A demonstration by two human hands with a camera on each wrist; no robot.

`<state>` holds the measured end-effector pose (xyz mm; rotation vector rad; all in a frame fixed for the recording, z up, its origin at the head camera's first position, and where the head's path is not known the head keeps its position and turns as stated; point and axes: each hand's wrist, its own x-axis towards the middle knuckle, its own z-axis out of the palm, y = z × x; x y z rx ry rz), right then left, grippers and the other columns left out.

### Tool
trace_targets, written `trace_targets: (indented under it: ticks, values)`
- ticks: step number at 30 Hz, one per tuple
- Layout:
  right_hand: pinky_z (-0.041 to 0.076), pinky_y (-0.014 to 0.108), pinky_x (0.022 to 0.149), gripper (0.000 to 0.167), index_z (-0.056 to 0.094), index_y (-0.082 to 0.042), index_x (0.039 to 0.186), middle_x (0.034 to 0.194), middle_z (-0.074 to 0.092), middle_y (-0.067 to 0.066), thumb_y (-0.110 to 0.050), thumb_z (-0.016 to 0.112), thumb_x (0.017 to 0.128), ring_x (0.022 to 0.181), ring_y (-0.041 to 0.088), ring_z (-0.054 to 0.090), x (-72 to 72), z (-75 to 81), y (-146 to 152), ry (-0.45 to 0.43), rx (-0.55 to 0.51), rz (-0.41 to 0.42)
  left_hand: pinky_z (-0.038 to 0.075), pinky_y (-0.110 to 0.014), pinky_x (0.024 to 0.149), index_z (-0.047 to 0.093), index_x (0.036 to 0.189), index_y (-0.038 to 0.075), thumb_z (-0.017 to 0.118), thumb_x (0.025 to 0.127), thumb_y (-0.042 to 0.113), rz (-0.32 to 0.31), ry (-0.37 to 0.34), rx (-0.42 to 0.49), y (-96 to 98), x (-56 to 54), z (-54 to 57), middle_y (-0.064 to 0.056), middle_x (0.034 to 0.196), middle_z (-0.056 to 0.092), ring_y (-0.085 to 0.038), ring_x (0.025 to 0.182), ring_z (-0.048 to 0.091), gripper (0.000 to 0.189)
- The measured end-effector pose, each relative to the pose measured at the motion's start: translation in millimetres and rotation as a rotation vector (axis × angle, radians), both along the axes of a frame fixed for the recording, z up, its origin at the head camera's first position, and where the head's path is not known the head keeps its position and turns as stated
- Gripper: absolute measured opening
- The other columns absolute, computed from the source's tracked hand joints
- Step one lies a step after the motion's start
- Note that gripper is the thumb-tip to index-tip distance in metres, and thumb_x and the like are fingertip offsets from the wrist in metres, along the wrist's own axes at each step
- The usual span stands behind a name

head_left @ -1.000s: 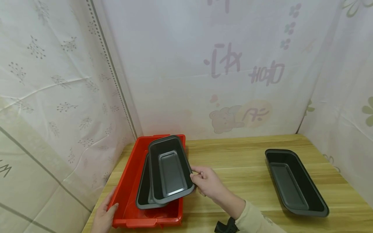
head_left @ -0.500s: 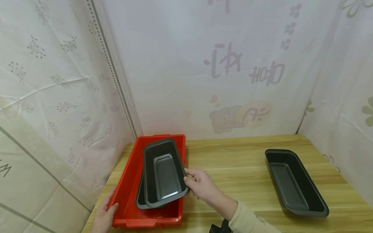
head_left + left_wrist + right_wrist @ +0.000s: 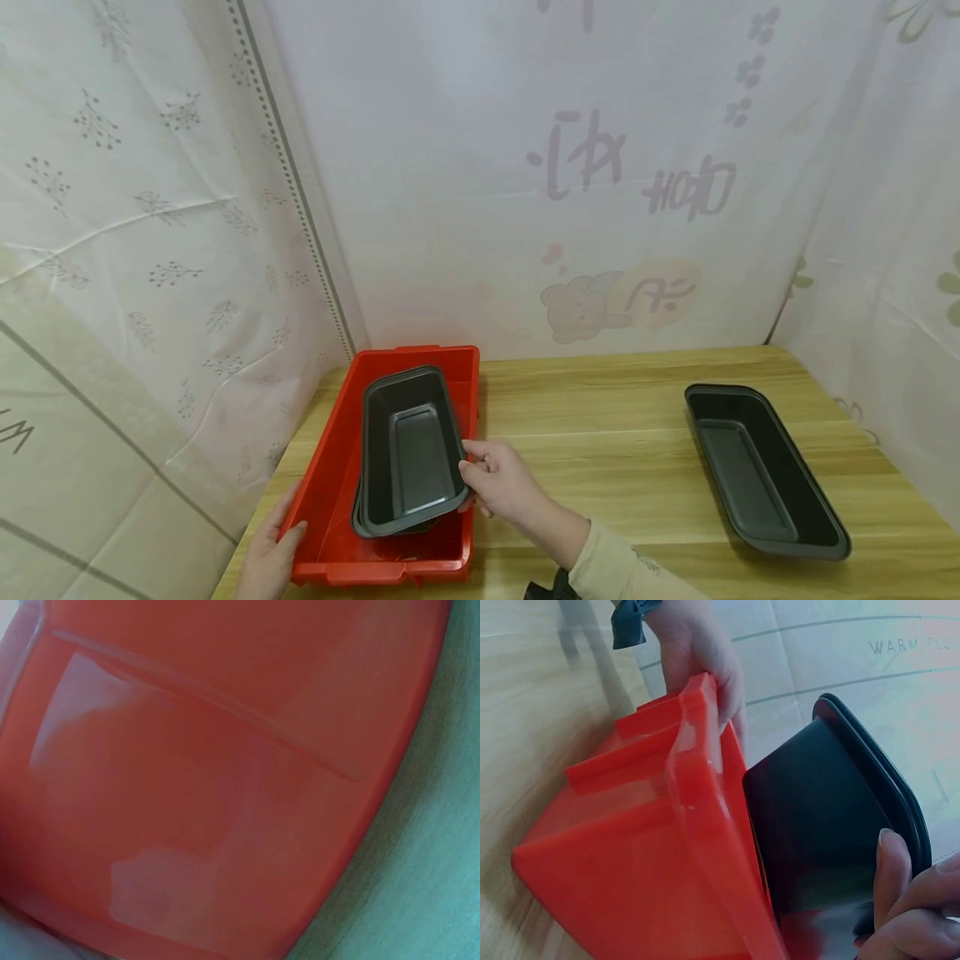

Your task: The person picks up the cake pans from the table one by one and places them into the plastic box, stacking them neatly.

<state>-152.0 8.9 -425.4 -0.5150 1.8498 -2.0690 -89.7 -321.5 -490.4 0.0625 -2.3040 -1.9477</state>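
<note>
A dark grey loaf pan (image 3: pixel 420 454) is tilted over the red plastic bin (image 3: pixel 322 500); my right hand (image 3: pixel 498 479) pinches its right rim between thumb and fingers. Beneath it lies a second loaf pan (image 3: pixel 358 517), mostly hidden, with only a strip of rim showing. In the right wrist view the held loaf pan (image 3: pixel 817 810) dips past the bin's rim, and fingers (image 3: pixel 892 862) grip its edge. My left hand (image 3: pixel 270 546) holds the bin's left front side, thumb over the rim. The left wrist view is filled by the red bin wall (image 3: pixel 187 787).
Another dark loaf pan (image 3: pixel 750 483) rests on the right side of the wooden table (image 3: pixel 600 417). Patterned white curtains (image 3: pixel 450 167) enclose the back and both sides. A black strap piece (image 3: pixel 553 587) shows by the right wrist.
The held loaf pan has moved left and down with my right hand, so it now covers most of the pan beneath. My left hand stays on the bin.
</note>
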Motion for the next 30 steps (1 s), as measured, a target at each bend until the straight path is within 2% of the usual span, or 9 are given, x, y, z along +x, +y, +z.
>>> trace_targets:
  ticks: [6,12,19,22,30]
  values:
    - [0.036,0.019,0.036,0.040,0.049,0.009,0.137,0.068,0.066,0.023,0.000,0.050,0.098,0.037,0.011,0.047,-2.5,-5.8,-6.5,-0.026,-0.001,-0.030,0.053,-0.025,0.074,0.015,0.152,-0.006,0.047,0.102,0.004,0.027,-0.061,-0.054,2.7,-0.1,5.5,0.041,0.112,0.041,0.012,0.097,0.052,0.060]
    - [0.037,0.019,0.036,0.041,0.047,0.010,0.138,0.062,0.064,0.016,0.000,0.050,0.098,0.035,0.010,0.045,-4.3,-13.4,-13.9,-0.032,0.028,-0.050,0.053,-0.027,0.074,0.015,0.152,-0.006,0.047,0.102,0.005,0.032,-0.072,-0.072,2.9,0.4,5.6,0.042,0.112,0.040,0.010,0.095,0.053,0.061]
    - [0.037,0.019,0.036,0.045,0.041,0.014,0.140,0.059,0.063,0.014,-0.001,0.050,0.098,0.034,0.008,0.044,-5.3,-19.4,-21.8,-0.047,0.047,-0.059,0.053,-0.024,0.073,0.015,0.153,-0.005,0.048,0.101,0.005,0.021,-0.051,-0.034,2.3,1.1,4.1,0.041,0.112,0.042,0.010,0.096,0.053,0.062]
    - [0.037,0.018,0.036,0.045,0.042,0.014,0.139,0.059,0.063,0.013,-0.002,0.052,0.098,0.034,0.008,0.043,-5.4,-20.9,-25.6,-0.052,0.059,-0.063,0.053,-0.024,0.072,0.016,0.153,-0.004,0.048,0.101,0.004,0.022,-0.047,-0.032,2.1,1.2,4.0,0.040,0.112,0.043,0.009,0.095,0.054,0.062]
    - [0.036,0.018,0.036,0.044,0.044,0.013,0.138,0.058,0.063,0.014,-0.004,0.053,0.098,0.033,0.008,0.043,-6.4,-22.5,-31.7,-0.054,0.088,-0.070,0.054,-0.028,0.074,0.015,0.153,-0.004,0.047,0.102,0.006,0.041,-0.101,-0.075,2.0,0.2,5.4,0.040,0.111,0.038,0.008,0.095,0.054,0.061]
